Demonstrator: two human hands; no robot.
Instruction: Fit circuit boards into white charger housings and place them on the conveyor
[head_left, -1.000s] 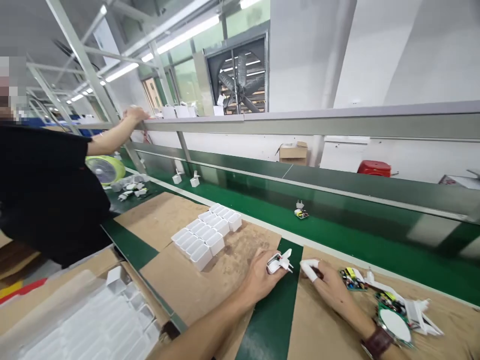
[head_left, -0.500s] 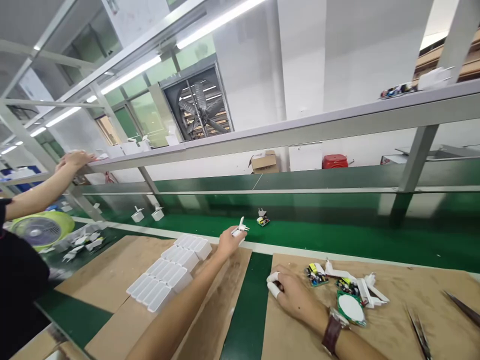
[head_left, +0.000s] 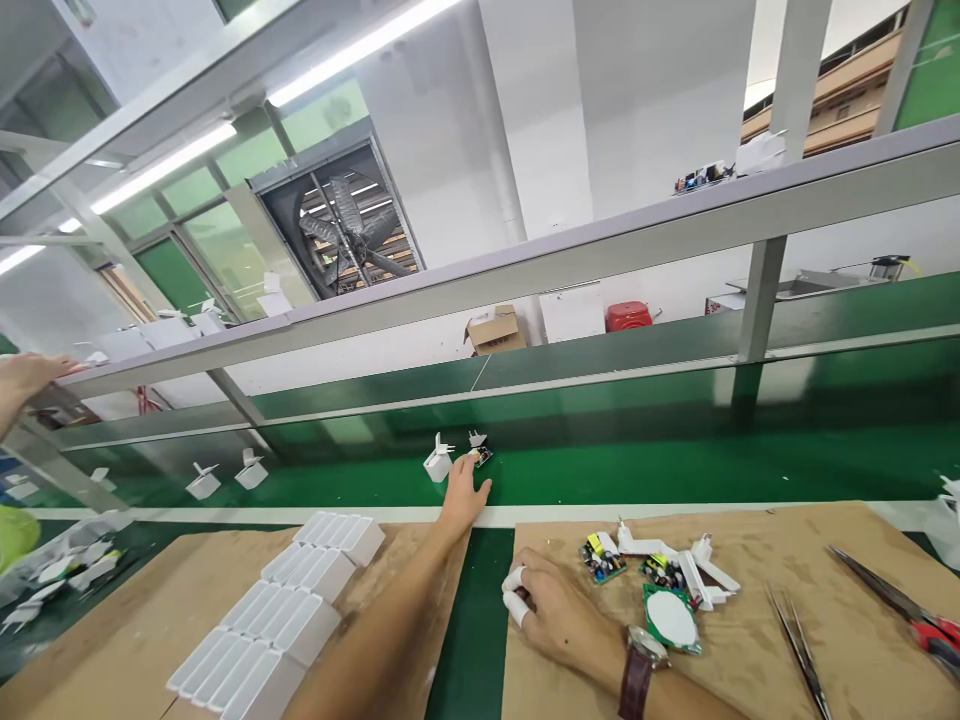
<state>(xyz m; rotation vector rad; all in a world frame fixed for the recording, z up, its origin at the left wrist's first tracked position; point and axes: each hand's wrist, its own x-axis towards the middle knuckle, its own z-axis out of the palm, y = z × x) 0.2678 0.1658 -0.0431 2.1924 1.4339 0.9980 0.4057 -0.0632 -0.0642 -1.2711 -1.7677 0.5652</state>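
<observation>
My left hand [head_left: 463,492] reaches over the green belt, thumb spread from the fingers. Its fingertips are at a small circuit board with a plug piece [head_left: 481,455]; whether they touch it I cannot tell. Just left of them stands a white plug housing [head_left: 438,462] with its prongs out. My right hand [head_left: 559,615], with white covers on two fingertips, rests curled on brown paper; what is inside the curl, if anything, is hidden. Right of it lie a circuit board with yellow parts [head_left: 602,556], white plug pieces [head_left: 694,570] and a green board with a white disc [head_left: 671,618].
Rows of white open cases [head_left: 277,600] stand on the left paper. Tweezers [head_left: 799,650] and red-handled scissors [head_left: 892,590] lie at the right. More white housings [head_left: 202,483] sit on the belt. A shelf [head_left: 525,260] crosses above; another person's hand [head_left: 30,380] touches its left end.
The white plug housing that my left hand held now stands on the belt, let go. That hand has moved over to the small circuit board. The view has turned to the right.
</observation>
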